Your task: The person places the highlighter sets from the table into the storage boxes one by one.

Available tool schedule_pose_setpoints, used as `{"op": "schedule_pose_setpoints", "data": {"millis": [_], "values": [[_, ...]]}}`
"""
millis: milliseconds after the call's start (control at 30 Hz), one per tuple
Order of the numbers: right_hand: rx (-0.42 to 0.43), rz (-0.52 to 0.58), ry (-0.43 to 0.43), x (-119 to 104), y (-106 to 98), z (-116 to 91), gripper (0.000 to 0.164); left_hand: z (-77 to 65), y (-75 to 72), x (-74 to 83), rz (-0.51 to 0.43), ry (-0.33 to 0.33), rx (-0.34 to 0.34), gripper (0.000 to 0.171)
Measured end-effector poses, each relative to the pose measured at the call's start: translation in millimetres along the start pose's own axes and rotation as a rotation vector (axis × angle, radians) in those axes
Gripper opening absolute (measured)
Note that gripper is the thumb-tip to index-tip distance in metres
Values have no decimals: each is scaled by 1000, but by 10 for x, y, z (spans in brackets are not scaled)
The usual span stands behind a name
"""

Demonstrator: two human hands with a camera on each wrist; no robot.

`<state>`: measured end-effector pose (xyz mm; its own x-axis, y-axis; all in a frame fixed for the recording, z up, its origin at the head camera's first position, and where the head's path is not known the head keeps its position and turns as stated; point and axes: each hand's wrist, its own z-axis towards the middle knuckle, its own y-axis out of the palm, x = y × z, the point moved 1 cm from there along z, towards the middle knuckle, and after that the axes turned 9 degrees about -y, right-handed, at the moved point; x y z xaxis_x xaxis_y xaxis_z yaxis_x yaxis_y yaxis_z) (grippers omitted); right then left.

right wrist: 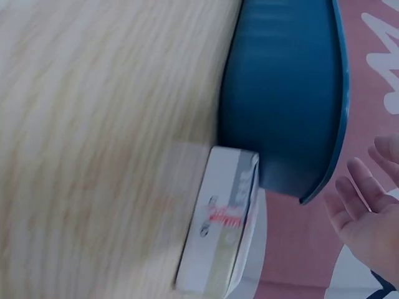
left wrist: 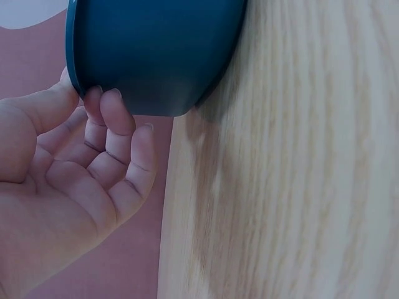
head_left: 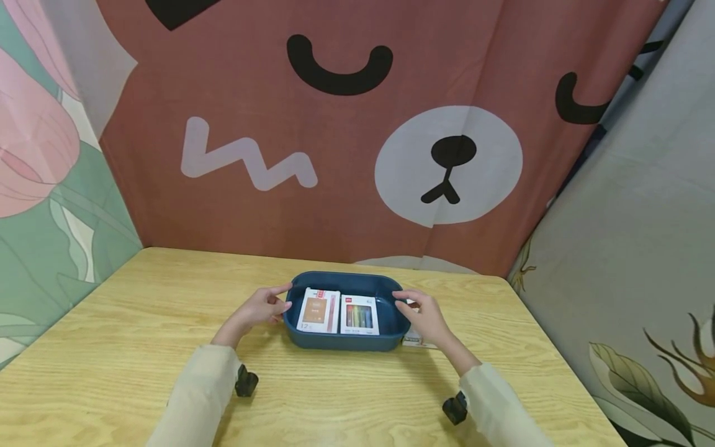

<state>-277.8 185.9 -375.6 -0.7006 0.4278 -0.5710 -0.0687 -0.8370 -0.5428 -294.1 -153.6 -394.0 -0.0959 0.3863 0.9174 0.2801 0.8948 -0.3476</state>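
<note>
Thumb and fingers of the left hand (head_left: 259,308) pinch the blue bin (head_left: 343,342) by its left end; from my left wrist view I see the rim between them, with the other fingers curled below. My right hand (head_left: 427,318) is at the bin's right end, its fingers loosely bent and thumb apart; my right wrist view shows a gap between fingertips and rim, so I have hold of nothing there. The bin sits on the wooden table (head_left: 335,397), toward its far side. Inside it I have two white boxes lying face up, side by side: on the left the brown-panelled box (head_left: 318,310), marked 12, and on the right the striped box (head_left: 360,315), with a panel of coloured bands. Just beside the bin's right end, partly hidden from my head view by the right hand, a third box (right wrist: 218,221) lies on the table, white with red print. Black mounts (head_left: 246,381) show under the pale sleeves (head_left: 201,388). Behind the table hangs a brown bear curtain (head_left: 246,217), flanked by a floral drape (head_left: 33,267) on the left and a grey one (head_left: 603,217) on the right.
</note>
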Motion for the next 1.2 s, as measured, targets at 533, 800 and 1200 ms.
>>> {"op": "schedule_pose_setpoints", "data": {"millis": [533, 800, 1200], "values": [[68, -152, 47, 198, -212, -212, 21, 1, -1, -20, 20, -23, 14, 53], [-30, -218, 182, 228, -274, -278, 28, 9, -2, -11, 19, -20, 8, 51], [-133, -384, 156, 290, -220, -327, 40, 8, -4, -13, 19, -9, 12, 51]]}}
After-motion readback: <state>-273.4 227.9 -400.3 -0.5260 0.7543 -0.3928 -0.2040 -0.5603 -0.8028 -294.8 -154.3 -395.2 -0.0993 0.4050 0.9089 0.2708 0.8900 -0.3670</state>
